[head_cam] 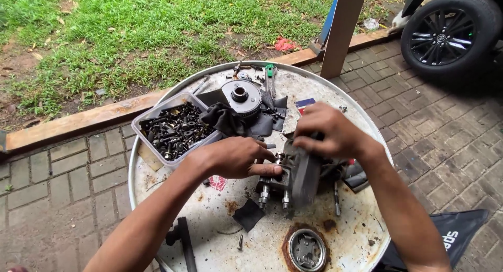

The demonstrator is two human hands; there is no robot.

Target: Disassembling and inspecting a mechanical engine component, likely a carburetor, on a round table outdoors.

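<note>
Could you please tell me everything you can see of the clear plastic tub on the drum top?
The clear plastic tub is a shallow rectangular container, lidless, heaped with dark, greasy bolts, nuts and small metal parts. It sits level at the left edge of the round white drum top, slightly overhanging the rim. A black rag lies against its right side. Neither hand touches it.

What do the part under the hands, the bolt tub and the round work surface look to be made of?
Part under both hands: dull grey metal, likely cast, with bright studs below.
Bolt tub: clear plastic; its contents show through the wall.
Round work surface: painted steel, probably a drum top, white coat chipped with rust patches.
</note>
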